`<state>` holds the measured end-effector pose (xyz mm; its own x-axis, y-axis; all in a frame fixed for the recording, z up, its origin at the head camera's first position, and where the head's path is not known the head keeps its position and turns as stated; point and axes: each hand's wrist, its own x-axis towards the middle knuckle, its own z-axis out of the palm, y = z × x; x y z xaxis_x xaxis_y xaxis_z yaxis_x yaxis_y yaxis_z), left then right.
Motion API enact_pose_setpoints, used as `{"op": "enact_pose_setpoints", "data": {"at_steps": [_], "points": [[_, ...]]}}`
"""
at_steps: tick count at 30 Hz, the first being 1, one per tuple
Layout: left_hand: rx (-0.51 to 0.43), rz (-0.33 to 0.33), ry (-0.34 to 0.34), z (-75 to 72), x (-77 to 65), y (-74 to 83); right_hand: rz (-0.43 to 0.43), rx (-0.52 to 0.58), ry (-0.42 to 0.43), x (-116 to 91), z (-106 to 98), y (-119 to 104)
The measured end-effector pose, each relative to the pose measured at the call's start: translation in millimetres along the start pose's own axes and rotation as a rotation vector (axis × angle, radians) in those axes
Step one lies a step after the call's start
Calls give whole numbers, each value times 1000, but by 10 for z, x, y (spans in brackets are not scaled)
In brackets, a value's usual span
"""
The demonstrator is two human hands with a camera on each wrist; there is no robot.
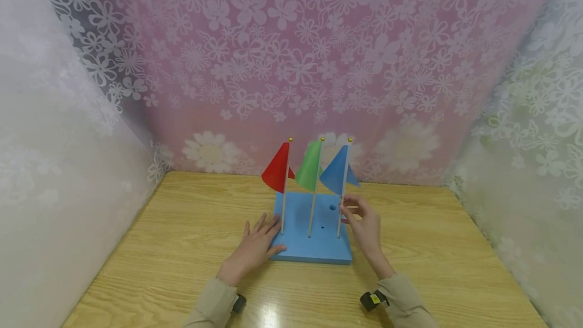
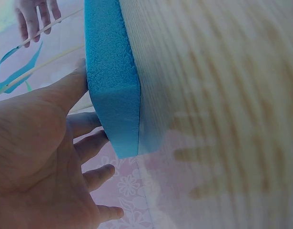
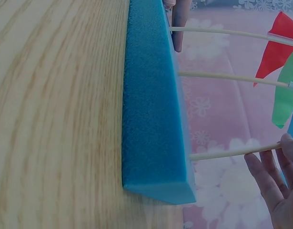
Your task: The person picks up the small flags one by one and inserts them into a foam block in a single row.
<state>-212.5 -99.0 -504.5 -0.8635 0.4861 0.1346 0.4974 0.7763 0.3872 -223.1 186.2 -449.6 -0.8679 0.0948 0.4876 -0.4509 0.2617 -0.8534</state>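
Observation:
Three small flags on thin wooden sticks stand in a row in a blue foam block [image 1: 296, 253]. From left to right they are the red flag [image 1: 276, 171], the green flag [image 1: 309, 168] and the blue flag [image 1: 334, 172]. My right hand [image 1: 366, 224] pinches the blue flag's stick between thumb and fingers, above the block; the right wrist view shows this stick [image 3: 222, 155] with its lower end at the foam. Across the block's left edge lies my left hand [image 1: 255, 244], fingers spread and the thumb on the top face. Seen from the left wrist, its fingers are extended.
Two holes show in the foam, a larger hole [image 1: 332, 207] near the back right and a small one closer to the middle. Beneath it is a wood-grain table [image 1: 191, 247]. A pink flowered curtain [image 1: 273, 65] hangs behind the table, with pale hangings at both sides.

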Motion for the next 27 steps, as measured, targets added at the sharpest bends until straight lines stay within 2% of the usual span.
{"op": "enact_pose_setpoints", "data": {"at_steps": [6, 15, 18, 23, 27], "points": [[-2, 1, -10, -2, 7, 18, 20, 21, 16, -20, -35, 12], [-9, 10, 3, 2, 13, 24, 47, -10, 20, -27, -91, 5], [-21, 9, 4, 14, 15, 23, 67, -33, 36, -25, -135, 123], [-44, 5, 10, 30, 12, -1, 81, -124, 65, -27, -241, 366], [-55, -5, 33, -12, 6, -57, 44, -247, 51, -41, -358, 411]]}}
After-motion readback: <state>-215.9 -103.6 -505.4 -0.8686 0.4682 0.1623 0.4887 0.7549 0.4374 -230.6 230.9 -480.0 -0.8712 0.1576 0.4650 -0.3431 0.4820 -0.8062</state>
